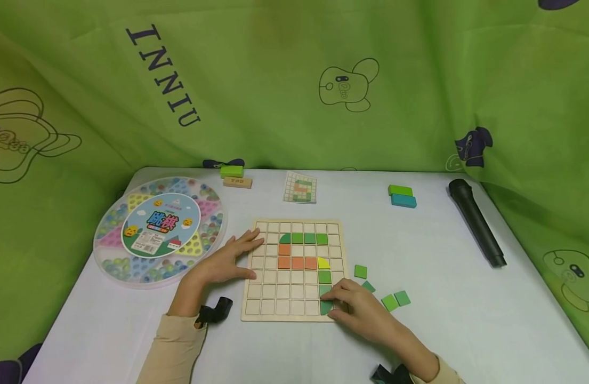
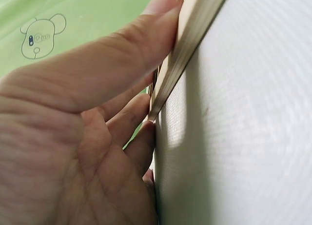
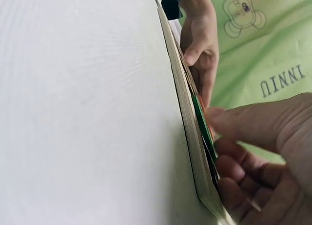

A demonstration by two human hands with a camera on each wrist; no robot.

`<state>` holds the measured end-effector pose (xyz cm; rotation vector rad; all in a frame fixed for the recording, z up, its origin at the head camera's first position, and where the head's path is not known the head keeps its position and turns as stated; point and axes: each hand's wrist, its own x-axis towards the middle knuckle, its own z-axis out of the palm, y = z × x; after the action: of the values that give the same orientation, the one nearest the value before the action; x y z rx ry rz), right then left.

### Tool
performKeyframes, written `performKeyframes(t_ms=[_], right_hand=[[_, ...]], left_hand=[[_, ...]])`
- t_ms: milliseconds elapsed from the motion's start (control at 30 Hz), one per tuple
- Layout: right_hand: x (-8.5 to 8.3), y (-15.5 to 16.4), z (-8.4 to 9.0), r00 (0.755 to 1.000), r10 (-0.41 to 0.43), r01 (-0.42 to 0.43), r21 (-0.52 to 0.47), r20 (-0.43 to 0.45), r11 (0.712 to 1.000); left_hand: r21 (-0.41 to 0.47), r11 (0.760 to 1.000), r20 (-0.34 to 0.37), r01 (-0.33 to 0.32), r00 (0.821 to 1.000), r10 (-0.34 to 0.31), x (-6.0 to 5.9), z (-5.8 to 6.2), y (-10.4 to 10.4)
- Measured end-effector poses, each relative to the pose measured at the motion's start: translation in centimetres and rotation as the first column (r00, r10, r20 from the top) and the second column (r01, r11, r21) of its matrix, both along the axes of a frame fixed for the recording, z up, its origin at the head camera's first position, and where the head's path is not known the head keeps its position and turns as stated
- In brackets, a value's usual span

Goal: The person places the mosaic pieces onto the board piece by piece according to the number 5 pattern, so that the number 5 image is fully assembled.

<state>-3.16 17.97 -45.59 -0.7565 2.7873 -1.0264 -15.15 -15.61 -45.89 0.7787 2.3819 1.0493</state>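
A wooden grid board (image 1: pixel 270 306) lies flat on the table, holding green, orange and yellow tiles. My left hand (image 1: pixel 229 261) rests at its left edge with fingers spread; in the left wrist view the thumb (image 2: pixel 168 5) touches the board's side. Over the lower right corner, my right hand (image 1: pixel 358 309) has its thumb and index finger around a green tile (image 1: pixel 325 308) in the bottom row. In the right wrist view, this green tile (image 3: pixel 202 125) shows at the fingertips, slightly above the board's edge. Another green tile (image 1: pixel 325 290) just above it is partly hidden by the fingers.
Loose green tiles (image 1: pixel 360 271) lie right of the board. A pattern card (image 1: pixel 300 186) is behind it. At left sits a round Chinese checkers set (image 1: pixel 160 232); at right, a black microphone-shaped object (image 1: pixel 476 221). Small blocks (image 1: pixel 402 196) stand towards the back.
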Motion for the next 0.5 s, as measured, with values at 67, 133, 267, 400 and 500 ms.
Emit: performKeyframes(t_ms=[67,133,267,400,500], right_hand=[[-0.2,0.5,0.3,1.0,-0.005,0.004,-0.018,-0.015,1.0],[-0.6,1.3,0.8,0.999,-0.041,0.04,-0.033,-0.028,0.999],[-1.9,3.6,1.4,0.98,-0.199,0.199,-0.015,-0.016,0.98],[-3.1,5.2,1.2,0.955,-0.295,0.293,0.065,0.027,0.954],[-3.7,5.6,0.9,0.954,-0.296,0.29,0.121,0.04,0.95]], left_hand=[[-0.004,1.0,-0.002,0.001,1.0,-0.001,0.0,0.0,0.0],[-0.007,1.0,-0.003,0.002,1.0,-0.002,0.0,-0.1,0.0],[-0.011,1.0,-0.002,-0.001,1.0,0.001,-0.1,-0.2,0.0],[-0.005,1.0,-0.008,-0.005,1.0,0.005,-0.1,-0.2,-0.1],[-0.004,1.0,-0.01,-0.004,1.0,0.004,0.0,-0.2,-0.1]])
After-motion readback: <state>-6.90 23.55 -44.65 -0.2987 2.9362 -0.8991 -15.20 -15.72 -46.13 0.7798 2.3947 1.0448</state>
